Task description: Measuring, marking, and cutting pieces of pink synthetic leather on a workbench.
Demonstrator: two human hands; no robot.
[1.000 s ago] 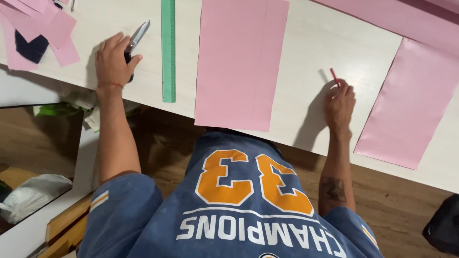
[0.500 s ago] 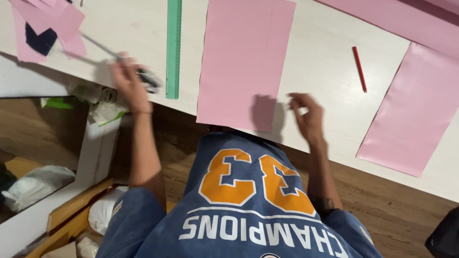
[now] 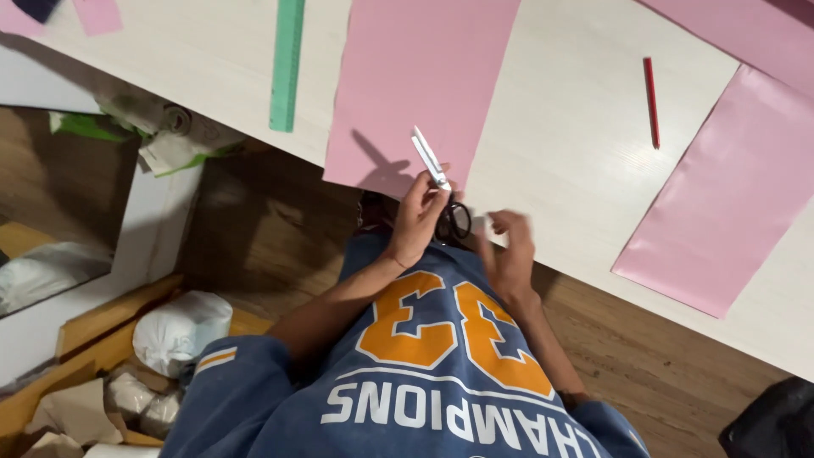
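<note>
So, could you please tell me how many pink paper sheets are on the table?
4, perhaps more beyond the frame: a big sheet by the left hand, one right, one top right, a scrap top left.

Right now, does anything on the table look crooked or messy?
The pink sheet on the right lies slanted, and the middle pink sheet hangs over the table edge. Nothing is spilled or torn.
</note>
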